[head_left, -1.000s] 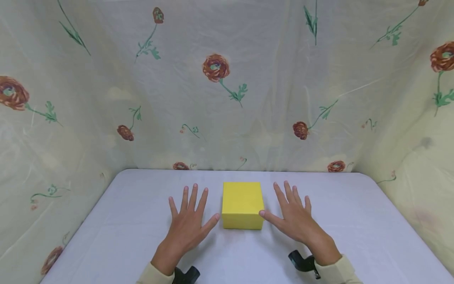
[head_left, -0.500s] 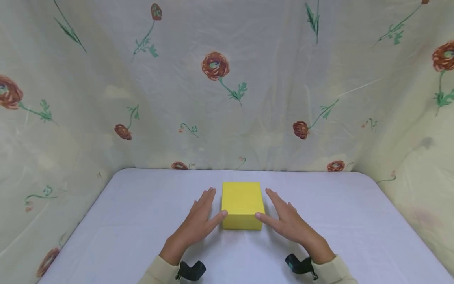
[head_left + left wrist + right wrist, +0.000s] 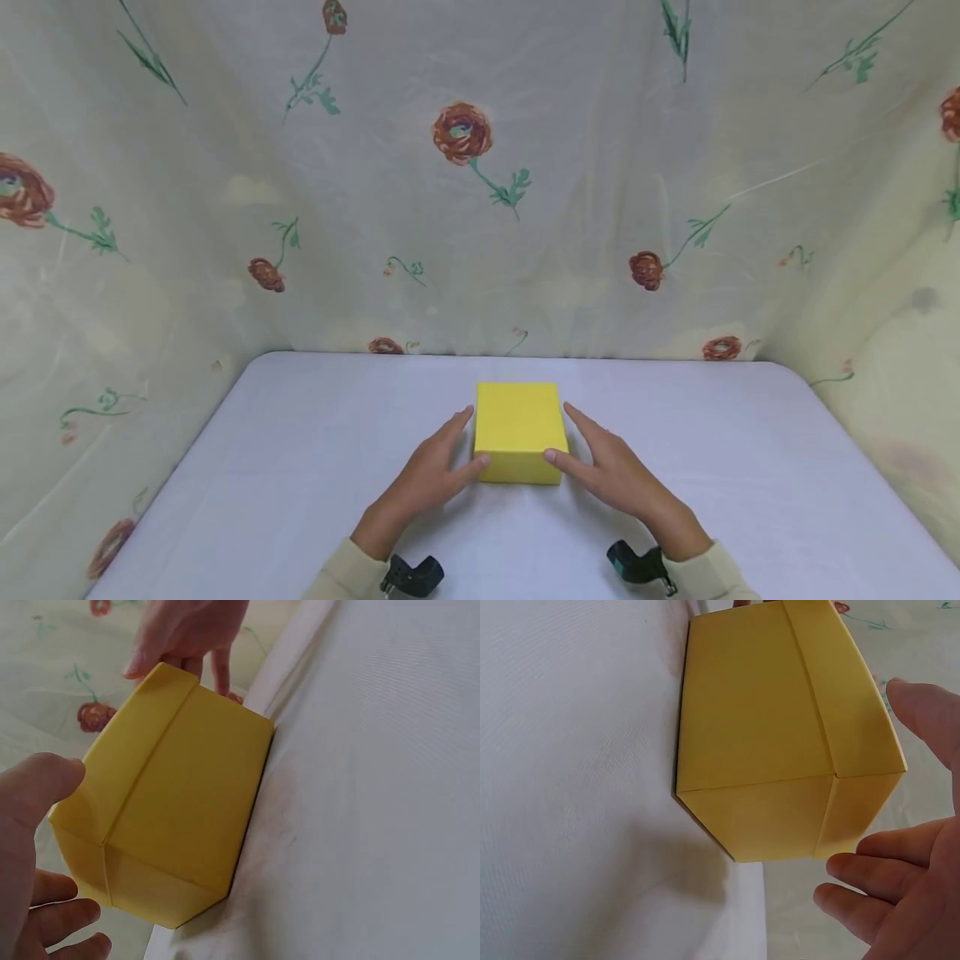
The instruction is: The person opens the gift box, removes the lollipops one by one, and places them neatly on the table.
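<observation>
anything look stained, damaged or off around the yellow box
A faint pinkish mark shows on the white cloth beside the box; it looks like a stain. The box sits flat, with no visible damage.

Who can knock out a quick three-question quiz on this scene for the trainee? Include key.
1. True or false: the yellow lidded box stands between the left hand and the right hand.
2. Multiple choice: the box's lid is a) lying beside it, b) on, c) propped upright against it.
3. Fill in: the curtain behind the table is printed with ____.

Key: 1 true; 2 b; 3 flowers.
</observation>
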{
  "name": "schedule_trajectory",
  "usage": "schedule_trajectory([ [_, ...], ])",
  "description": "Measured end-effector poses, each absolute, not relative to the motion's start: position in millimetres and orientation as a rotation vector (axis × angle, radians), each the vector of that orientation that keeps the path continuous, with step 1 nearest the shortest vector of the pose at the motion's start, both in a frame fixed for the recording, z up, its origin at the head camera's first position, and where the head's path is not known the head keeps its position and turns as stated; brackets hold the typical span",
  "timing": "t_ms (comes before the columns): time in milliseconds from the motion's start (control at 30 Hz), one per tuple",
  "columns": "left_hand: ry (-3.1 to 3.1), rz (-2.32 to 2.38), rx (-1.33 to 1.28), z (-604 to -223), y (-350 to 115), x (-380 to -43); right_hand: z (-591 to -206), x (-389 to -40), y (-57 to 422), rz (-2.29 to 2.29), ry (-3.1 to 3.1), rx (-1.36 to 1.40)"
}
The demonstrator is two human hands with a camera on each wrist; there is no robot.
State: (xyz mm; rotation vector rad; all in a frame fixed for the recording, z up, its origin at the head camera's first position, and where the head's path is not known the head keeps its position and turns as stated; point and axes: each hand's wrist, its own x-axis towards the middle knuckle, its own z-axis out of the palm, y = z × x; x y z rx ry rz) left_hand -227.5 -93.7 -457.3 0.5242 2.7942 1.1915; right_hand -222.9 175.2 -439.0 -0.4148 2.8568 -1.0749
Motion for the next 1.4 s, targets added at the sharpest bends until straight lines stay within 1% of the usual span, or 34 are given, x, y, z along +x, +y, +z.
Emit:
schedule_trajectory([
  [233, 2.808, 1.202, 0.556, -459.3, -88.6, -226.6, -442.6, -224.4, 174.0, -1.09, 2.862, -0.436],
  [700, 2.822, 1.276, 0.571, -464.8, -86.1, -226.2, -444.8, -223.3, 171.3, -1.099, 2.866, -0.386],
  [1400, 2.861, 1.291, 0.542, -453.5, -84.1, -225.0, -434.3, -218.8, 171.4, -1.129, 2.927, -0.415],
])
